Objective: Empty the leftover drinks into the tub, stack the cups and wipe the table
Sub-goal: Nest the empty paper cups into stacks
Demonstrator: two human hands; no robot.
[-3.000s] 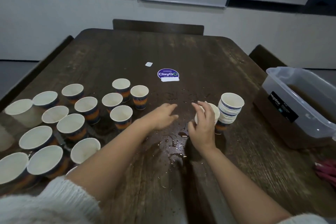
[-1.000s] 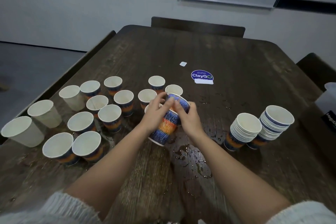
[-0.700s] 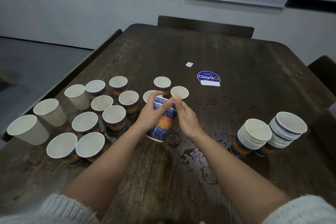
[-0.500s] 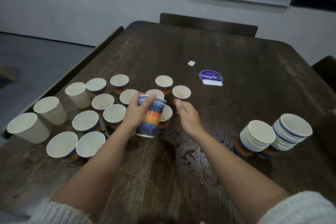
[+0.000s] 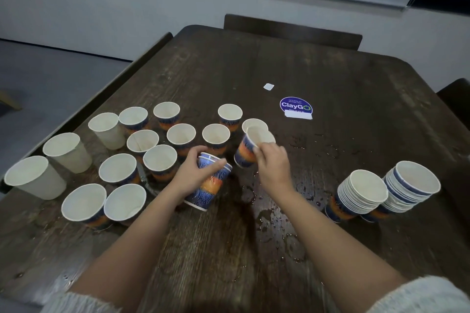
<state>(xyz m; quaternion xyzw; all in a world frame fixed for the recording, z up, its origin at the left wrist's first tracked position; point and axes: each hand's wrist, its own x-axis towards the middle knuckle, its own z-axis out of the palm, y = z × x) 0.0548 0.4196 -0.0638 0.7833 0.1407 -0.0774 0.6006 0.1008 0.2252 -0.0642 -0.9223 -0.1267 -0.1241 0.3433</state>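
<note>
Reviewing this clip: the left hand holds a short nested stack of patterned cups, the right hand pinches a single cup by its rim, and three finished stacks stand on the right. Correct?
Not quite: the head view shows two finished stacks on the right, not three. The left hand does hold the short nested stack, and the right hand pinches a single cup by its rim.

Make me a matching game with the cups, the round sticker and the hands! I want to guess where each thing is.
Things:
1. left hand
2. right hand
3. ClayGo sticker
4. two tall stacks of cups

Places or states:
A. stands at the right of the table
B. grips a small stack of nested cups
C. lies flat beyond the cups
D. pinches the rim of a single tilted cup

Pairs: 1-B, 2-D, 3-C, 4-A
</note>
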